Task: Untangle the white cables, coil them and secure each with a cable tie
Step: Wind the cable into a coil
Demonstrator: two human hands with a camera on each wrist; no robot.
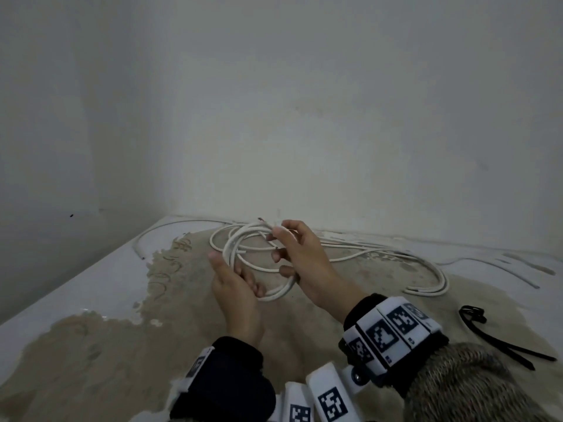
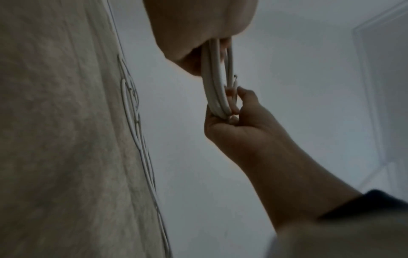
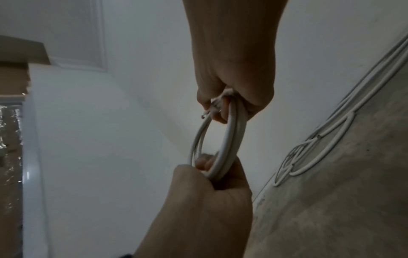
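The white cable coil (image 1: pixel 243 254) hangs between your two hands above the worn tabletop (image 1: pixel 91 345), several turns gathered into one ring. Your left hand (image 1: pixel 236 295) grips the near side of the ring, fingers curled round the bundled strands. Your right hand (image 1: pixel 304 263) holds the far side, thumb and fingers closed on the strands where a bare cut end (image 1: pixel 261 219) pokes out just past your fingertips. Behind the coil, loose white cables (image 1: pixel 396 257) lie on the table, trailing off along the wall (image 1: pixel 304 117) to your right and ending in a hairpin bend; another single strand (image 1: pixel 158 233) arcs along the back left edge. Black cable ties (image 1: pixel 499 342) lie on the table to your right, well apart from the coil and beside your right wrist band (image 1: pixel 393 327). The loose cables pass directly behind the coil you hold.
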